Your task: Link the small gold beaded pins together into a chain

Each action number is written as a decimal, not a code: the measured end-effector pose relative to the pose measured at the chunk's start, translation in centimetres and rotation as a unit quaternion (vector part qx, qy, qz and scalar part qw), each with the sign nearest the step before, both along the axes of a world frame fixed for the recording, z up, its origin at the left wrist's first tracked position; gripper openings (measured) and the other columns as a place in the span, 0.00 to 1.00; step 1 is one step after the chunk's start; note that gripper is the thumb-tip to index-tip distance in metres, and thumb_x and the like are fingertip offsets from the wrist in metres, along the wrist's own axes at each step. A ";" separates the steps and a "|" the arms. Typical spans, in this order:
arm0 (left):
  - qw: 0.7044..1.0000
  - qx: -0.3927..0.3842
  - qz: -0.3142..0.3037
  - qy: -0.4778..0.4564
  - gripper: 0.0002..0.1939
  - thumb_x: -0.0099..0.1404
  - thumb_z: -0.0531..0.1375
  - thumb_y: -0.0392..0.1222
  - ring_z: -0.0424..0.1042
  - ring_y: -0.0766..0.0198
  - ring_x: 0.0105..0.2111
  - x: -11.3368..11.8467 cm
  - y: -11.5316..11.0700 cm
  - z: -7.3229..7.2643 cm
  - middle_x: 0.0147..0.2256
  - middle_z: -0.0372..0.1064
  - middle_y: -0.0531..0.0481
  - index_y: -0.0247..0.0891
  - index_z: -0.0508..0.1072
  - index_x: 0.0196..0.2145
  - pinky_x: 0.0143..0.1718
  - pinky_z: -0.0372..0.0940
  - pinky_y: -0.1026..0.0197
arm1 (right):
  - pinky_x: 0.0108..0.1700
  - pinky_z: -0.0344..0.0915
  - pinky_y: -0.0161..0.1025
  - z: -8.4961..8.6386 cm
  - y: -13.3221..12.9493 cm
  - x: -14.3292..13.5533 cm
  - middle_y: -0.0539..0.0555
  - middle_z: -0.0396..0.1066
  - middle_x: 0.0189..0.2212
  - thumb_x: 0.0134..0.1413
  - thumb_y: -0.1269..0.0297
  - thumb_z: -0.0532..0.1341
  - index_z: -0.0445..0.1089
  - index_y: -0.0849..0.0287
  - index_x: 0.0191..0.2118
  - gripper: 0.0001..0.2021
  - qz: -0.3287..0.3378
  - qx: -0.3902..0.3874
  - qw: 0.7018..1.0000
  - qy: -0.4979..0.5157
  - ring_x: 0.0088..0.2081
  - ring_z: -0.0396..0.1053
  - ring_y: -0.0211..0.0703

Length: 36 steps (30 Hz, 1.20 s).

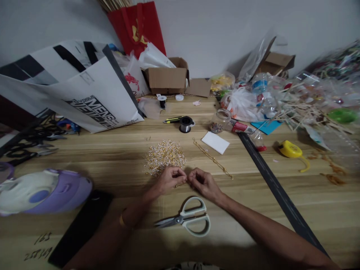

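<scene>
Both hands meet near the middle of the wooden table, fingertips almost touching. My left hand [171, 177] is closed in a pinch at the lower right edge of a pile of gold and clear beaded pieces [163, 155]. A short gold chain [180, 185] shows beneath its fingers. My right hand [204, 183] pinches too, its thumb and forefinger pressed together. What sits between the fingertips is too small to make out. Just below the hands lie scissors [196, 217] with pale handles, blades pointing left. A longer gold chain [212, 158] stretches across the table beyond my right hand.
Behind the pile are a wire spool [185, 124], a cutter [172, 120], a white card [215, 142] and a bead jar [221, 120]. A yellow tape measure [291, 149] lies right. A black phone-like slab [81, 227] and purple-white object [47, 191] lie left. Bags and boxes stand behind.
</scene>
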<state>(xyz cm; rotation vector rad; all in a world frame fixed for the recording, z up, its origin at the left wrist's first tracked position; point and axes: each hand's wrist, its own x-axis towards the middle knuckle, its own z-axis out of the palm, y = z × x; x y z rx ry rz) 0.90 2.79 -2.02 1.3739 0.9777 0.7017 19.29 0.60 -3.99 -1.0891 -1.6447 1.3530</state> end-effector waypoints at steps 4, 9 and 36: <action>1.000 -0.005 0.014 0.008 0.10 0.51 0.65 0.42 0.67 0.68 0.25 0.0 0.1 -0.5 0.23 0.71 0.49 0.31 0.73 0.25 0.27 0.60 0.67 | 0.25 0.54 0.31 0.2 0.0 0.0 0.48 0.60 0.21 0.56 0.58 0.57 0.64 0.61 0.30 0.11 -0.002 0.008 1.000 -0.014 0.23 0.56 0.34; 0.999 -0.028 0.028 -0.005 0.10 0.50 0.65 0.42 0.69 0.67 0.25 0.0 0.2 -0.7 0.23 0.72 0.48 0.30 0.73 0.25 0.29 0.62 0.66 | 0.27 0.55 0.32 0.2 0.0 0.1 0.48 0.62 0.22 0.55 0.59 0.58 0.64 0.61 0.30 0.10 -0.007 0.004 1.000 -0.010 0.24 0.58 0.35; 0.997 -0.070 0.014 -0.042 0.14 0.49 0.67 0.47 0.70 0.68 0.24 -0.5 0.5 -0.1 0.24 0.74 0.48 0.30 0.74 0.26 0.29 0.65 0.66 | 0.26 0.53 0.32 0.8 -0.4 0.0 0.48 0.58 0.21 0.56 0.54 0.57 0.62 0.60 0.28 0.14 -0.001 0.017 1.000 -0.013 0.23 0.54 0.35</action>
